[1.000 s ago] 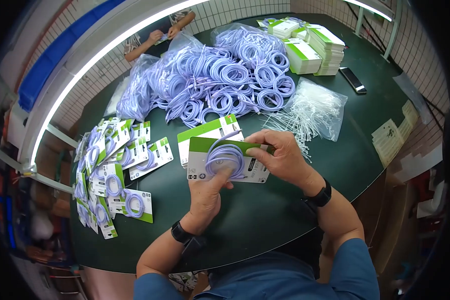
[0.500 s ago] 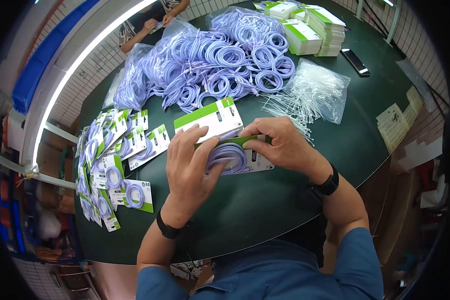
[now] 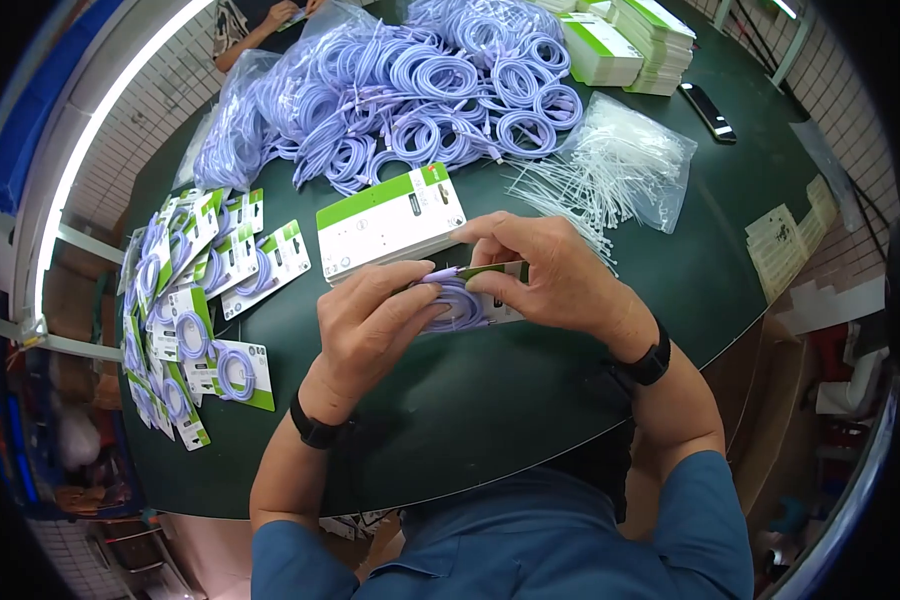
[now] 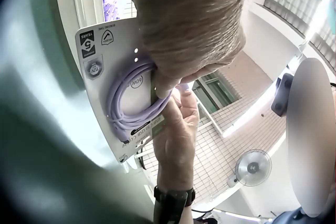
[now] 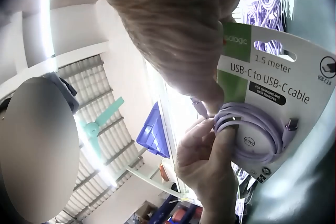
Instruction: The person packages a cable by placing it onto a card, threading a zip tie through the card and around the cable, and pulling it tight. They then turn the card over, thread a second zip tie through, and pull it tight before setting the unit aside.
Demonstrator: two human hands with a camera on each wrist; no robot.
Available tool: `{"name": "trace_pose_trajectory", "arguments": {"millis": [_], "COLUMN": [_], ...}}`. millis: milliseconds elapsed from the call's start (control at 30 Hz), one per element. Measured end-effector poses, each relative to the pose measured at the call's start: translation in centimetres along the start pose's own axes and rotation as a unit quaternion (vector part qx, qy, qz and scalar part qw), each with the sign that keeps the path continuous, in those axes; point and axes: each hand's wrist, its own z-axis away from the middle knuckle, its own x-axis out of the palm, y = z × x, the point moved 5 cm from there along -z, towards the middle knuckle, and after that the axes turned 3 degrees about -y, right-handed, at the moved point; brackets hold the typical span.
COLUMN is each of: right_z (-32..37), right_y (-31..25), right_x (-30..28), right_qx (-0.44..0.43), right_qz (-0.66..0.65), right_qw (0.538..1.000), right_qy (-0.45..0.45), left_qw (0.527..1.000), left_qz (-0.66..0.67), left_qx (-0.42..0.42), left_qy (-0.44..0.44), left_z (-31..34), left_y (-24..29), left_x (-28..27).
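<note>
A coiled purple cable (image 3: 457, 306) lies against a white and green card (image 5: 273, 66), held up between both hands. The left hand (image 3: 365, 325) pinches the coil and the card's edge, its thumb on the coil in the right wrist view. The right hand (image 3: 560, 275) grips the card's green edge between thumb and fingers, close to a cable end. In the left wrist view the coil (image 4: 118, 103) rests flat on the printed face of the card (image 4: 94, 87). Just beyond the hands, a stack of blank-faced cards (image 3: 390, 222) lies on the dark table (image 3: 450, 400).
A big heap of coiled purple cables (image 3: 420, 90) covers the back. Cards with cables (image 3: 195, 310) pile up at left. White ties (image 3: 630, 165) spill from a bag at right, near a phone (image 3: 708, 112) and card stacks (image 3: 650, 45). Another person's arms (image 3: 255, 35) show at the far side.
The left hand has moved from beneath the coil up to the card's top edge beside the right hand. The held card has tilted, its face now less visible from above.
</note>
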Motion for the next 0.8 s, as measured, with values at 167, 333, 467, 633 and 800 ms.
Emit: {"name": "trace_pose_trajectory", "arguments": {"millis": [167,333,467,633,800], "right_z": [-0.1,0.0,0.0,0.1,0.2], "right_y": [-1.2,-2.2,-2.3,-1.7,-1.4], "right_x": [0.2,1.0,1.1,1.4,1.8], "right_qx": [-0.07,-0.164,-0.167,-0.143,-0.128], "right_qz": [0.048,0.137,0.135,0.172,0.19], "right_qw": [0.996,0.976,0.976,0.974,0.973], "right_qy": [0.007,0.04,0.036,0.038,0.012], "left_qw": [1.0,0.999,0.998,0.998,0.996], "left_qz": [-0.003,-0.013,-0.029,-0.035,-0.048], "left_qx": [-0.01,0.011,0.019,0.011,-0.007], "left_qy": [0.0,0.029,0.052,0.059,0.071], "left_z": [0.5,0.9,1.0,1.2,1.1], "left_y": [0.5,0.5,0.4,0.3,0.3], "left_x": [0.9,1.4,1.5,1.6,1.9]}}
